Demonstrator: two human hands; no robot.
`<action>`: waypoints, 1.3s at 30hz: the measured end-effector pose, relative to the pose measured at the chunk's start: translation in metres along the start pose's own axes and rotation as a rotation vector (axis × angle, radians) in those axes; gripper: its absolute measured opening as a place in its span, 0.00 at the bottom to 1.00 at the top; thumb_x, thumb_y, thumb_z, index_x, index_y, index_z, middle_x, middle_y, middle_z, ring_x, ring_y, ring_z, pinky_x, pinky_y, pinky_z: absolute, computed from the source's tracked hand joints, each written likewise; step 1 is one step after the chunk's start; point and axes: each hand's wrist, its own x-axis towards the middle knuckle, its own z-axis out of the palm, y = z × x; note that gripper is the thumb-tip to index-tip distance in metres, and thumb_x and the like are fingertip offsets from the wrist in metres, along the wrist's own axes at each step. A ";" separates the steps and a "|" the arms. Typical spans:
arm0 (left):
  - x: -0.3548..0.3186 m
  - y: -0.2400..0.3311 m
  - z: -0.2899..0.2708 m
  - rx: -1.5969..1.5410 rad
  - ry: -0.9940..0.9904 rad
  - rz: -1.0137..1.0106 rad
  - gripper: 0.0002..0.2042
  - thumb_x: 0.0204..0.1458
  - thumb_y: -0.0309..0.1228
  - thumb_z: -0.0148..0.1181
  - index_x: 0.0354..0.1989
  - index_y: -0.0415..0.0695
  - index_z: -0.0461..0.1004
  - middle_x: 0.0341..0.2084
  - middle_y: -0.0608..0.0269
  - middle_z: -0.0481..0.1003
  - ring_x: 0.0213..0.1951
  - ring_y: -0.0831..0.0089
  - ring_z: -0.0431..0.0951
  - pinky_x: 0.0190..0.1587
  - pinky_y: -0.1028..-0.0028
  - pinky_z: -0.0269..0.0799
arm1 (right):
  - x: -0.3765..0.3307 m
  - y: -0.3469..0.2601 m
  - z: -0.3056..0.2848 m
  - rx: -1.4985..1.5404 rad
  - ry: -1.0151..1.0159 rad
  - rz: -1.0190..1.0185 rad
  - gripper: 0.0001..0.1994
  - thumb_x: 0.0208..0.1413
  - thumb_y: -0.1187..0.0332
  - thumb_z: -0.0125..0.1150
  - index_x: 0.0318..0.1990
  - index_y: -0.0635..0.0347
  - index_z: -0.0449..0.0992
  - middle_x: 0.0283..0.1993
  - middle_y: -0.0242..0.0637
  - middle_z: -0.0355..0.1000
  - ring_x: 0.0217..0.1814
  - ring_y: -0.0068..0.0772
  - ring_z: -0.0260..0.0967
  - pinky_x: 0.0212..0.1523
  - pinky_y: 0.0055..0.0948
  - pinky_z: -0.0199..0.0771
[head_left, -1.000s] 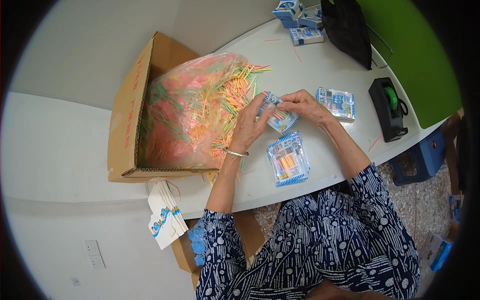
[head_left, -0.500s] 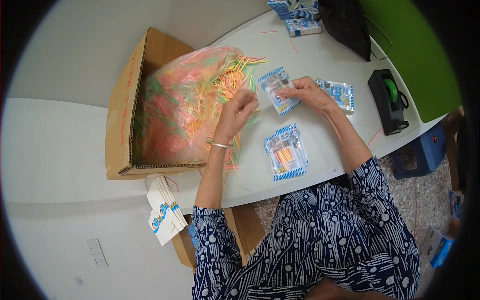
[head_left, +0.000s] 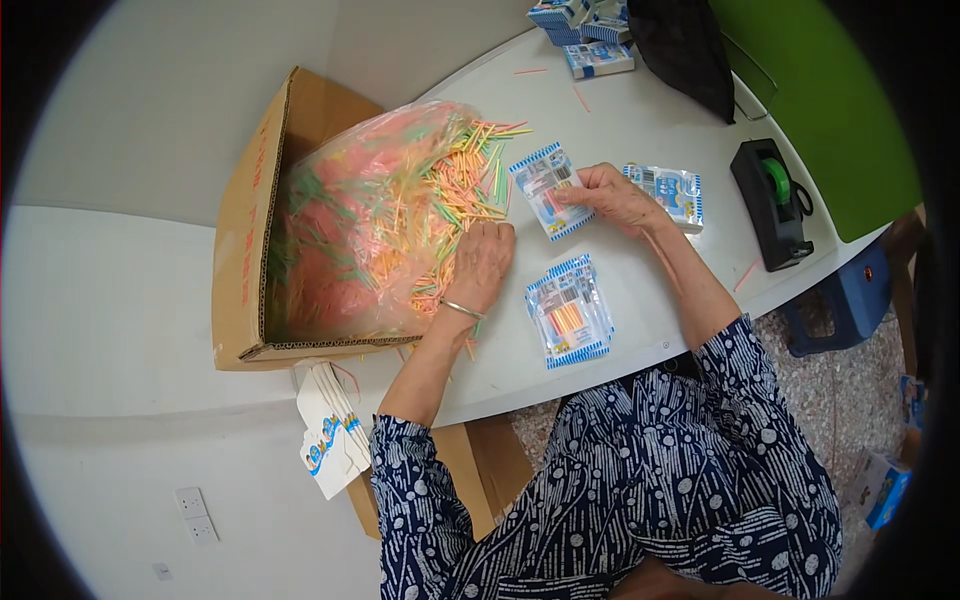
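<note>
Colourful thin sticks [head_left: 468,185], pink, yellow, orange and green, spill out of a clear plastic bag [head_left: 345,220] onto the table. At the edge of this heap is my left hand [head_left: 485,268], knuckles up and fingers curled under; whatever they grip is hidden. My right hand [head_left: 622,200] pinches a blue-and-white printed packet [head_left: 549,196] between thumb and fingers, tilted above the table. Several similar packets [head_left: 568,315] lie stacked nearer to me, with orange and yellow sticks showing through the top one's clear window.
A cardboard box [head_left: 248,225] lies open around the bag. Right of my right hand are more packets [head_left: 680,195] and a black tape dispenser [head_left: 768,205]. Packed boxes [head_left: 600,58] and a black bag [head_left: 685,50] stand at the back. Flat white cartons [head_left: 335,430] hang by the near-left edge.
My left hand has come down from beside the packet to the near edge of the stick heap, its fingers curling under. The right hand still holds the packet, having shifted slightly.
</note>
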 end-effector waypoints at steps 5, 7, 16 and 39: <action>0.004 -0.006 0.002 -0.091 0.062 -0.006 0.09 0.41 0.20 0.51 0.33 0.39 0.66 0.28 0.52 0.70 0.33 0.58 0.72 0.34 0.65 0.70 | -0.001 0.003 -0.005 -0.060 -0.015 -0.023 0.13 0.51 0.61 0.66 0.32 0.64 0.80 0.29 0.30 0.76 0.28 0.11 0.67 0.27 0.14 0.63; 0.001 -0.012 -0.004 -0.182 0.058 -0.039 0.10 0.42 0.19 0.51 0.34 0.38 0.65 0.28 0.51 0.70 0.32 0.56 0.72 0.34 0.64 0.70 | -0.005 -0.008 0.003 -0.092 -0.025 -0.008 0.13 0.51 0.61 0.66 0.33 0.64 0.80 0.29 0.30 0.76 0.28 0.11 0.67 0.28 0.14 0.64; 0.025 -0.032 -0.053 -1.247 0.486 -0.467 0.21 0.49 0.16 0.51 0.53 0.39 0.60 0.26 0.63 0.70 0.29 0.75 0.72 0.33 0.77 0.70 | -0.011 -0.014 0.013 -0.126 -0.049 0.013 0.13 0.50 0.59 0.67 0.26 0.60 0.80 0.23 0.24 0.72 0.24 0.09 0.58 0.23 0.16 0.53; 0.046 -0.001 -0.069 -1.413 0.381 -0.391 0.06 0.56 0.25 0.54 0.39 0.37 0.72 0.28 0.67 0.75 0.33 0.83 0.72 0.37 0.81 0.68 | -0.010 -0.011 0.015 -0.080 -0.191 0.034 0.15 0.51 0.63 0.65 0.41 0.66 0.79 0.34 0.31 0.77 0.34 0.15 0.70 0.38 0.16 0.67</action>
